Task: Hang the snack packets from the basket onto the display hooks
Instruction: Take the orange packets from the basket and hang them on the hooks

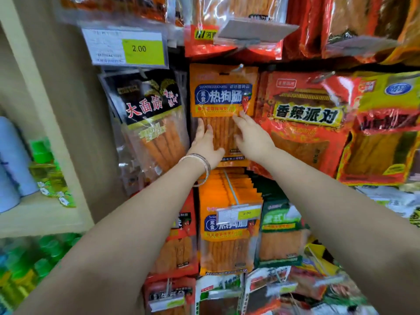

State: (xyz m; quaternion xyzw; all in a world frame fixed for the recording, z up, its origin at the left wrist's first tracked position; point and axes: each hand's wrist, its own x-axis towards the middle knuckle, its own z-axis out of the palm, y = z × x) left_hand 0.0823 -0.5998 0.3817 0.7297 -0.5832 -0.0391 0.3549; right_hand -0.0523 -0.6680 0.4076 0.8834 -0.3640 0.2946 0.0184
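Bright, even light is cast throughout. Glare is seen on the glossy packets [306,123], and edges are blurred and bowed.

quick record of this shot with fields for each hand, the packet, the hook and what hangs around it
orange packet: upright against the display
hook: tip shows at the packet's top edge
left hand: flat on its lower half, fingers straight
right hand: straight fingers touching it
neighbours: black packet on its left, red packet on its right
below: price tag reading 2.00
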